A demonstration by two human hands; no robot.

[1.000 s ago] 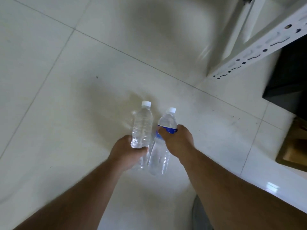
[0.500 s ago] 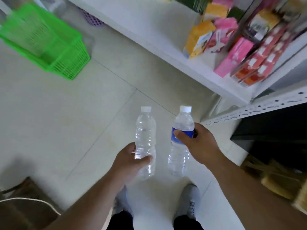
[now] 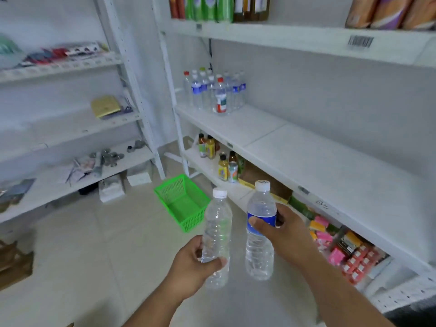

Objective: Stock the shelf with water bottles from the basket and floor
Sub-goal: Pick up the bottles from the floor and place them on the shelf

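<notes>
Left hand: the left hand gripped the unlabelled bottle low on its body, thumb across the front and fingers wrapped behind.
Unlabelled bottle: clear, white cap up; its long axis stood near upright, the cap end leaning slightly away from the person. It was held in the air above the floor.
Right hand: the right hand clasped the blue-label bottle around its label band, thumb over the front and fingers curled round the far side.
Blue-label bottle: white cap up, long axis close to vertical and tilted a little toward the shelf side; its base hung free below the hand. It stood just beside the other bottle without touching it.
Basket: a green basket sat on the floor beyond the hands, tipped, its open mouth facing the viewer.
Middle shelf: the white middle shelf ran along the right, bare along its nearer stretch.
Stocked bottles: a cluster of upright water bottles stood at the far left end of that shelf, caps up.
</notes>
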